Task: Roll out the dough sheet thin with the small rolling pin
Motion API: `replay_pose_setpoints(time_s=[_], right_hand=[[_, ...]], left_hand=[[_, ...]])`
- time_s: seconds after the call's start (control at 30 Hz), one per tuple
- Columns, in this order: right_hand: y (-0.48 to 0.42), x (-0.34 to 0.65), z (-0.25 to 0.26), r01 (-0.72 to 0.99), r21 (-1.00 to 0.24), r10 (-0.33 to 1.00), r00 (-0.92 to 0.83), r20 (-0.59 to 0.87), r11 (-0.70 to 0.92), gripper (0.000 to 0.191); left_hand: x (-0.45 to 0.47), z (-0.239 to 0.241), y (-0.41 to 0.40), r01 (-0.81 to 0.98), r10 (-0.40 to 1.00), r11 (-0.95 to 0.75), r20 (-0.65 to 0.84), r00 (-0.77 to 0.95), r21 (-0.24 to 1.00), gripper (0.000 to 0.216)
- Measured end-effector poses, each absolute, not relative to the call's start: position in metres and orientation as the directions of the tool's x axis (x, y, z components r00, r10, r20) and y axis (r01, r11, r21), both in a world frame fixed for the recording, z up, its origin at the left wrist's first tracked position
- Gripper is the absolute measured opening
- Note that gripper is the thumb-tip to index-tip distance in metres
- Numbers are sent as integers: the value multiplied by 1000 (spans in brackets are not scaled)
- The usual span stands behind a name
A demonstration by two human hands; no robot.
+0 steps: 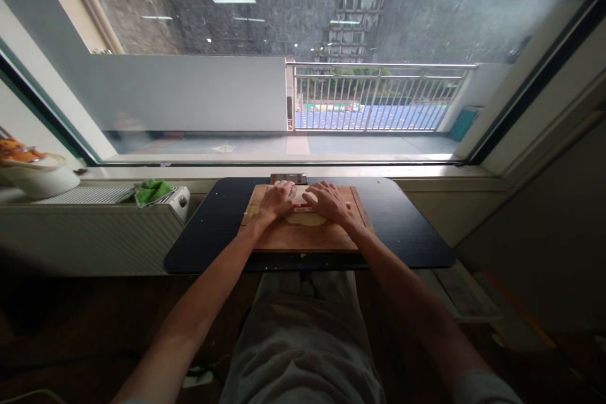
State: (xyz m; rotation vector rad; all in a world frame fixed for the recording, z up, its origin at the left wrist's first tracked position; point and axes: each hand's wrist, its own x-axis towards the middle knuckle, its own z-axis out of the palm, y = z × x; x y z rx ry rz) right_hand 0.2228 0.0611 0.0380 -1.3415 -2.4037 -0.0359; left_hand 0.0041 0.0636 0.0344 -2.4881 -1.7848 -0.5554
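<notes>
A wooden board [307, 238] lies on a small dark table [407, 233] in front of me. On it is a flat round of pale dough [307, 219]. My left hand [277, 199] and my right hand [331, 201] rest palm down, fingers stretched, on a roller-like object with a red and white label [302, 206] that lies across the dough. The object is mostly hidden under my hands.
A metal item [288, 178] sits at the table's far edge. A white radiator [89, 227] to the left carries a green cloth [152, 190] and a white bowl [38, 180]. A wide window [284, 76] faces a balcony railing. My lap is under the table.
</notes>
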Motion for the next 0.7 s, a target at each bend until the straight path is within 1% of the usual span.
replay_pose_setpoints(time_s=[0.07,0.1,0.17,0.2,0.3,0.33,0.4,0.43,0.5,0.57,0.63,0.7], right_hand=[[58,235,32,723,-176,722,-574,386,669,28],[57,242,29,688,-181,692,-602,399,703,25],[54,253,25,663,-176,669,-629,396,728,19],[52,258,23,667,-165,670,-636,383,727,20],[44,267,21,725,-112,716,-622,318,680,24],[41,269,21,765,-100,751,-584,309,636,24],[37,272,21,859,-103,832,-445,331,501,24],[37,274,22,900,-130,867,-350,354,416,25],[38,280,24,938,-239,915,-148,377,250,26],[41,287,28,919,-369,940,-7,340,141,23],[44,294,33,878,-460,956,8,292,133,16],[44,298,37,825,-525,962,-81,262,212,16]], left_hand=[[-6,29,63,894,882,-405,337,329,189,40],[-12,25,61,883,873,-425,349,341,199,38],[-25,17,56,860,855,-457,378,354,229,35],[-32,13,53,844,845,-475,400,357,250,33],[-50,5,44,795,805,-517,498,323,318,31],[-55,4,42,783,793,-521,533,297,339,32],[-63,4,39,762,777,-526,577,250,377,31],[-66,4,38,753,778,-526,581,239,395,30],[-68,5,39,737,798,-523,552,244,429,28],[-65,5,41,722,820,-522,500,279,454,25],[-58,4,43,698,817,-550,467,337,458,20],[-50,3,44,663,788,-602,464,404,445,17]])
